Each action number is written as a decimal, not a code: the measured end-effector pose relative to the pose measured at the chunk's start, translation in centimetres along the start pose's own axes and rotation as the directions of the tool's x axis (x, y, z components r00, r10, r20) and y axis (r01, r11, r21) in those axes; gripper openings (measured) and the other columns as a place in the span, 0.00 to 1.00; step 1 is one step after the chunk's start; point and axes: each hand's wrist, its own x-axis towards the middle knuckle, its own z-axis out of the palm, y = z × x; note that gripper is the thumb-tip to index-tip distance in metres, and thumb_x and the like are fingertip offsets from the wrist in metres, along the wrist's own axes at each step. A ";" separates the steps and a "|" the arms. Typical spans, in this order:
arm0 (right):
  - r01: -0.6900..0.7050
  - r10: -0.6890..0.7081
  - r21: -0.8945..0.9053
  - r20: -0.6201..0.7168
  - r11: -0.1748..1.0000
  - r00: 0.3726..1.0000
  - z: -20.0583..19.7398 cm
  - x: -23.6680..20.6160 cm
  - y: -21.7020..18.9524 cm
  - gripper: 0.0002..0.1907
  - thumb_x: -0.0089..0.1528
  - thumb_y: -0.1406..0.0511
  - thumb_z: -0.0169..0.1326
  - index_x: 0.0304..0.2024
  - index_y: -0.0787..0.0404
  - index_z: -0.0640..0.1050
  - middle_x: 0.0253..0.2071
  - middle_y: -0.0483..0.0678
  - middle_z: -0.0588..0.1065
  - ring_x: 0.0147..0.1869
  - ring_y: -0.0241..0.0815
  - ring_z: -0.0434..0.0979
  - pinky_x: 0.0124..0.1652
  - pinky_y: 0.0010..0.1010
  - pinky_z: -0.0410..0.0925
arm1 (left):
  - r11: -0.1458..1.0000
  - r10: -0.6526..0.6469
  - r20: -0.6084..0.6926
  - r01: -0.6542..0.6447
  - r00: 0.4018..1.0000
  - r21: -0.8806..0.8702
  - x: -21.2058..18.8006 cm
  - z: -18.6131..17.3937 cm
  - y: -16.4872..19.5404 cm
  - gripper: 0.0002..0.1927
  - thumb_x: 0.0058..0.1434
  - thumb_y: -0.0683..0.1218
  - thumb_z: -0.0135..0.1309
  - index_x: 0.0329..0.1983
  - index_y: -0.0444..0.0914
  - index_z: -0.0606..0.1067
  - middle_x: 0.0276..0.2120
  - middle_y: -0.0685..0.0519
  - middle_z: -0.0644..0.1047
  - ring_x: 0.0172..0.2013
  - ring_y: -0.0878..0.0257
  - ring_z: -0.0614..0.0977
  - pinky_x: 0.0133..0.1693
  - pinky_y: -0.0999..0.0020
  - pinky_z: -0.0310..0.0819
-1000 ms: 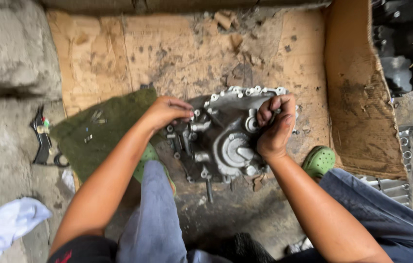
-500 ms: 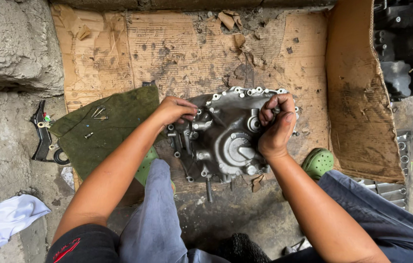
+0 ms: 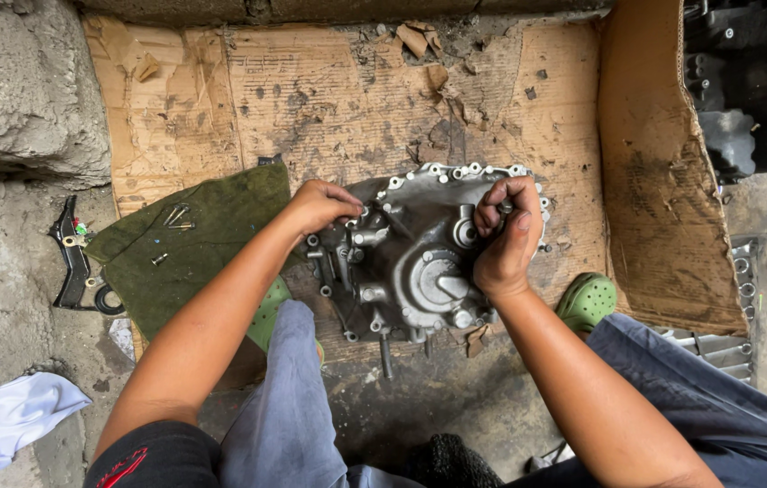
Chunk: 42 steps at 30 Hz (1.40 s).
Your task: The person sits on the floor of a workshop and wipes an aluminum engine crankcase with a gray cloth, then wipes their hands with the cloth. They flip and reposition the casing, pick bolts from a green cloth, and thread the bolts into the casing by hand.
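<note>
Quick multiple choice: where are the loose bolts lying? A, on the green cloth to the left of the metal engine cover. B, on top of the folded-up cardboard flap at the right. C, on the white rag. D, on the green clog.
A: a few loose bolts lie on the green cloth, left of the metal engine cover.

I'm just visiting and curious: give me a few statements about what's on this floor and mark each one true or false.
1. Both hands, the left hand and the right hand, touch the grey metal engine cover. True.
2. The cover lies on bare concrete. False: it lies on worn cardboard.
3. Loose bolts lie on a green cloth. True.
4. The person wears black boots. False: a green clog shows.
</note>
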 end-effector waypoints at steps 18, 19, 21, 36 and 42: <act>0.002 -0.002 -0.013 0.000 1.000 1.000 -0.2 0.2 0.1 0.39 0.67 0.35 0.46 0.51 0.63 0.64 0.31 0.42 0.59 0.32 0.30 0.53 0.33 0.23 0.52 | 0.892 -0.066 -0.165 0.133 0.984 0.433 -0.3 -0.5 1.2 0.29 0.40 0.62 0.77 0.33 0.38 0.80 0.35 0.48 0.81 0.36 0.60 0.81 0.41 0.67 0.75; 0.019 -0.020 -0.059 -0.008 0.998 1.000 -0.1 0.2 0.1 0.42 0.66 0.33 0.44 0.55 0.65 0.65 0.29 0.41 0.59 0.30 0.29 0.54 0.32 0.21 0.51 | 0.896 -0.022 -0.150 0.086 0.988 0.435 -0.9 -0.7 2.1 0.29 0.41 0.62 0.76 0.35 0.39 0.79 0.36 0.49 0.82 0.36 0.60 0.82 0.41 0.67 0.76; 0.026 -0.031 -0.152 -0.026 0.988 0.999 0.1 0.3 -0.1 0.50 0.66 0.30 0.39 0.64 0.69 0.65 0.25 0.40 0.61 0.25 0.28 0.54 0.29 0.19 0.48 | 0.901 0.041 -0.114 0.012 0.993 0.433 -2.9 -0.7 4.3 0.28 0.44 0.62 0.75 0.38 0.40 0.79 0.37 0.50 0.82 0.37 0.61 0.83 0.42 0.67 0.78; 0.055 -0.068 -0.229 -0.049 0.972 0.997 1.5 0.3 -2.1 0.68 0.59 0.25 0.41 0.80 0.63 0.35 0.84 0.51 0.40 0.61 0.42 0.77 0.52 0.27 0.71 | 0.400 0.815 0.270 -0.836 0.512 0.377 -13.7 8.5 20.9 0.16 0.61 0.44 0.58 0.53 0.42 0.81 0.53 0.53 0.80 0.49 0.54 0.82 0.52 0.55 0.74; -0.064 0.063 -0.126 -0.014 0.990 0.998 0.8 0.2 -2.0 0.68 0.56 0.25 0.45 0.81 0.57 0.39 0.53 0.63 0.72 0.42 0.35 0.73 0.33 0.18 0.59 | 0.508 0.743 0.299 -0.795 0.599 0.332 -13.3 7.8 20.5 0.11 0.60 0.47 0.61 0.46 0.43 0.82 0.48 0.52 0.80 0.50 0.54 0.82 0.53 0.56 0.76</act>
